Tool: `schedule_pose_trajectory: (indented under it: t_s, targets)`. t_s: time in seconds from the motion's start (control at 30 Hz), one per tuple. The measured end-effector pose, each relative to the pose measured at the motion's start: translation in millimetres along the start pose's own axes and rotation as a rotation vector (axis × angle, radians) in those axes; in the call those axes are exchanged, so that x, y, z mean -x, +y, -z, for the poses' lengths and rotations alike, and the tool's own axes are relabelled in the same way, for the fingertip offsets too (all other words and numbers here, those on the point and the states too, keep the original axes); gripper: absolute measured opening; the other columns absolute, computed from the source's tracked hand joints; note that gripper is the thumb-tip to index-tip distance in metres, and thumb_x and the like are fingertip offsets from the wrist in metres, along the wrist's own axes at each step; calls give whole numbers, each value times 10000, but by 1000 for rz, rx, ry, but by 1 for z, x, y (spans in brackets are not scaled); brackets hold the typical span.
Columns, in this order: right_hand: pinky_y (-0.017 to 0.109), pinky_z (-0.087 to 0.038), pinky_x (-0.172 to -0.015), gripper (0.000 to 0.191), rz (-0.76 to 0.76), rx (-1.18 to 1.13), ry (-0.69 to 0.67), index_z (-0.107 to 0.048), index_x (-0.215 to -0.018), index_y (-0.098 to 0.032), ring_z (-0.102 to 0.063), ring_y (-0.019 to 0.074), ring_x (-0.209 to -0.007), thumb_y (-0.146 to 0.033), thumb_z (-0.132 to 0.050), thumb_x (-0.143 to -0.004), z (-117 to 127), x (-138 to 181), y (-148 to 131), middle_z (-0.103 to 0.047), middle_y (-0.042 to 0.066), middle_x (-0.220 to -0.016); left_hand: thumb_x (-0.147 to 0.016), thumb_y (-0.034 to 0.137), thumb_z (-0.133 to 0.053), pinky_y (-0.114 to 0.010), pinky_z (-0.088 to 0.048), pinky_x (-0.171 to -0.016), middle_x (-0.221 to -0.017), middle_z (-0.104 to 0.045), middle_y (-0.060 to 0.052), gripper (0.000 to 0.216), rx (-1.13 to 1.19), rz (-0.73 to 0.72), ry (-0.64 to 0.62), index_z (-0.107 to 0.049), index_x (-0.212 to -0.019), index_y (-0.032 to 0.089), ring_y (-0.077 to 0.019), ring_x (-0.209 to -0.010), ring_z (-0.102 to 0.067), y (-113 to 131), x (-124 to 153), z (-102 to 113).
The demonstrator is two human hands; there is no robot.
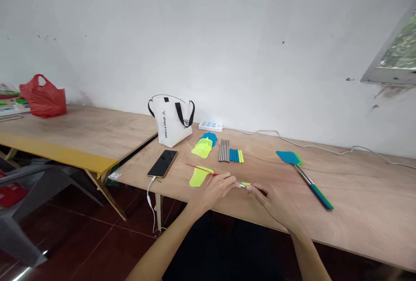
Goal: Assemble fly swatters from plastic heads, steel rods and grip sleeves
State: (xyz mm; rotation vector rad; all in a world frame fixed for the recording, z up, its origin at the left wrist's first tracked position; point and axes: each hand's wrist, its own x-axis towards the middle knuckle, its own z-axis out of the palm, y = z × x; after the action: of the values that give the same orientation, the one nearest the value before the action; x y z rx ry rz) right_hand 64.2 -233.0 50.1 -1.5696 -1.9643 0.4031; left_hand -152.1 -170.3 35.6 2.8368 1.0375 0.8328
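Note:
My left hand (221, 187) is closed around a thin red-handled paintbrush (199, 168). Its tapered handle points back to the left, and its silver end meets my right fingertips. My right hand (266, 198) pinches a short yellow-green handle sleeve (246, 184), partly hidden by the fingers. Beside my left hand lies a yellow-green perforated fly swatter head (199, 177). Further back are another yellow-green head (202, 147) and blue heads (211, 138), overlapping. Several metal tubes (224, 151) lie in a row next to blue sleeves (234, 155) and yellow-green sleeves (241, 156).
Blue and green fly swatters (305, 177) with metal shafts lie at right. At left are a phone (162, 163) on a white cable and a white bag (172, 125). A power strip (210, 126) sits by the wall. A red plastic bag (45, 99) stands on the neighbouring table.

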Motion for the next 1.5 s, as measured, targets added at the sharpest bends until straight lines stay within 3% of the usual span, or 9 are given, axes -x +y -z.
schedule_pose_trajectory:
  t_s: [0.17,0.3,0.43,0.57,0.93,1.1,1.27,1.4,1.5]
  targets:
    - [269,-409,-598,568,54,81,21,-729,-860,-252,-684,199,-681,-603,-319,-1037,-6,0,4,-739,27,-737,-1064,460,-449,-265,-323,-585,-831,-643,6,350,116,11,-22,-633,-904,209,-134,-704,-601,-11,-2,-1]
    - [274,-327,-560,531,132,255,196,-743,-913,-248,-664,189,-602,-594,-359,-1037,-9,6,3,-743,43,-721,-1062,475,-443,-260,-341,-605,-845,-656,5,365,158,7,7,-611,-889,201,-131,-721,-606,-7,-1,7]
    - [278,-284,-562,492,272,359,291,-732,-853,-231,-647,159,-595,-514,-387,-1060,-11,8,0,-704,36,-662,-1069,507,-390,-270,-307,-570,-810,-636,-2,432,75,-12,46,-592,-856,190,-125,-675,-579,-2,3,21]
    - [267,-323,-596,459,363,406,317,-747,-890,-235,-640,139,-628,-450,-387,-1076,-9,8,6,-738,43,-758,-1073,535,-324,-288,-244,-510,-765,-616,8,490,-67,-52,92,-580,-840,189,-111,-594,-528,-3,6,27]
    - [255,-392,-609,168,622,478,575,-688,-806,-207,-596,102,-552,-224,-645,-968,46,16,49,-669,-18,-653,-1089,492,-340,-277,-312,-569,-880,-708,-15,463,-123,-136,171,-653,-948,182,-118,-701,-610,-39,15,54]
    - [248,-442,-663,62,569,525,673,-709,-847,-226,-656,121,-630,-228,-725,-907,64,24,87,-721,-9,-728,-1036,565,-454,-240,-355,-599,-727,-637,12,460,45,12,206,-665,-898,179,-100,-599,-517,-67,23,69]
    - [286,-449,-692,146,420,465,706,-687,-828,-228,-617,143,-631,-299,-665,-954,72,27,125,-691,-1,-694,-1011,577,-504,-233,-336,-577,-636,-543,37,468,82,143,248,-671,-829,180,-99,-564,-445,-89,25,73]
    - [327,-438,-759,255,318,417,646,-711,-856,-241,-627,166,-682,-431,-599,-985,72,26,132,-705,13,-732,-990,614,-514,-235,-329,-578,-617,-514,43,495,62,135,293,-654,-796,181,-102,-561,-431,-87,21,69]
    - [396,-408,-885,406,147,480,714,-735,-938,-267,-661,227,-827,-618,-533,-966,71,25,130,-739,37,-831,-994,605,-514,-236,-331,-587,-624,-515,44,486,46,118,316,-645,-793,182,-101,-564,-431,-83,19,66]
